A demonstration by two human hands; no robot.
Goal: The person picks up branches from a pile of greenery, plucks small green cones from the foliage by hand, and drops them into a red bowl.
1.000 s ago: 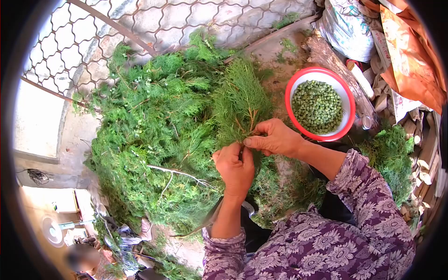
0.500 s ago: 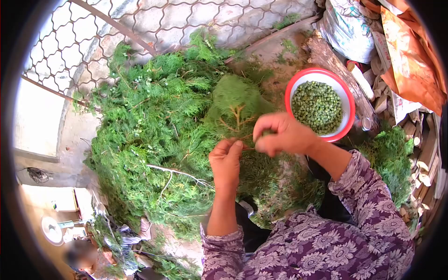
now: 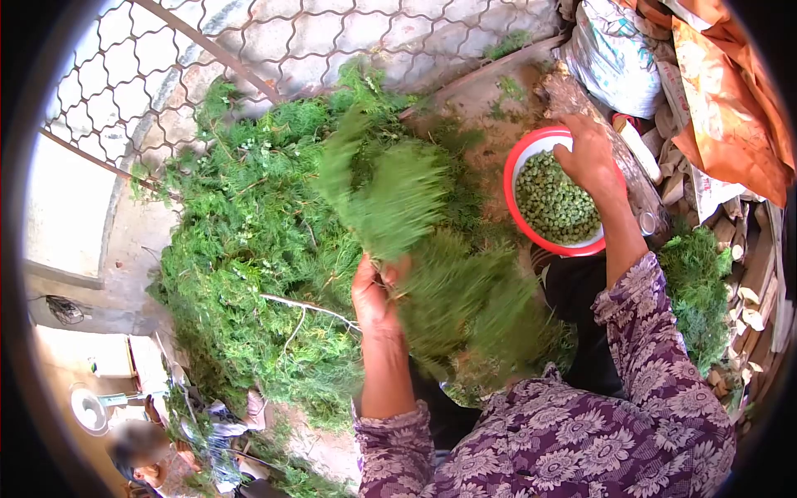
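My left hand (image 3: 375, 300) is closed round the stem of a green conifer branch (image 3: 403, 195). The branch is blurred by motion; its feathery sprays fan out above the hand and to its right. My right hand (image 3: 591, 162) is over the right side of a red-rimmed white bowl (image 3: 516, 178). Its thumb stands apart from the fingers, and nothing shows in its grip. Many small green cones (image 3: 552, 199) fill much of the bowl.
A large heap of conifer branches (image 3: 249, 216) covers the ground at left, below a wire-mesh grille (image 3: 332, 37). Rightward lie a log (image 3: 573, 87), a white sack (image 3: 618, 54), orange sheeting (image 3: 722, 100) and more greenery (image 3: 697, 290). Another person (image 3: 162, 461) is at lower left.
My right hand has moved from beside my left hand, up and right to the bowl. My left hand has shifted slightly left, and the branch has swung, with sprays now spreading rightward.
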